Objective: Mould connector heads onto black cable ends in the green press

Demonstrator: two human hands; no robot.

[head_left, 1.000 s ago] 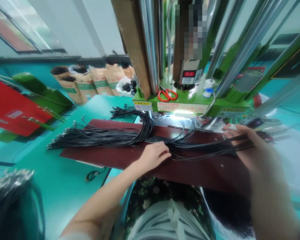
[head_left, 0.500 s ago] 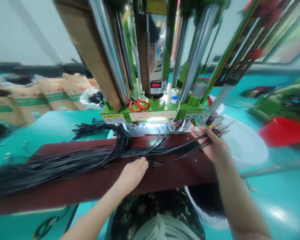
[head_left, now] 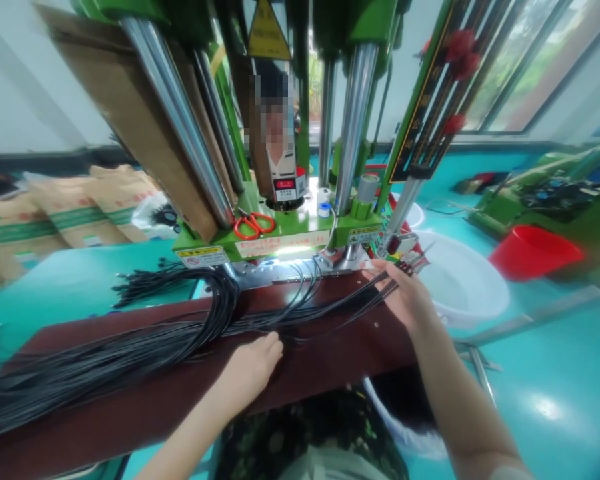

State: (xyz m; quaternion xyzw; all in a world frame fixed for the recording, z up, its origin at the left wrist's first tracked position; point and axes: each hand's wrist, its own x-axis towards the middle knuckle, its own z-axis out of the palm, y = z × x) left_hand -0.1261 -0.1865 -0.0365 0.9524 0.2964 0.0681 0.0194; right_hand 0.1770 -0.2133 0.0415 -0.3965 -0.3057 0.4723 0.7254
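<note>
A long bundle of black cables (head_left: 130, 353) lies along the dark red board (head_left: 330, 373), some of it looping up towards the press. My right hand (head_left: 405, 293) is closed around several black cables (head_left: 375, 288) near their ends, which stick out beyond the fingers on the right. At the front edge of the bundle, my left hand (head_left: 260, 357) has its fingers pinched at a thin black cable (head_left: 305, 340) that runs rightward; the fingertips partly hide the grip. A few cables (head_left: 307, 283) curve into the lit metal plate (head_left: 260, 273) under the press.
The green press (head_left: 290, 240) with steel columns stands just behind the board. Red-handled scissors (head_left: 254, 225) rest on it. On the right are a white basin (head_left: 470, 280) and a red bucket (head_left: 535, 253). Paper sacks (head_left: 65, 207) stand at left. A person is partly visible behind the press.
The camera view has turned slightly, so the scene sits further left and the picture is sharper. Both hands keep nearly the same place on the cables.
</note>
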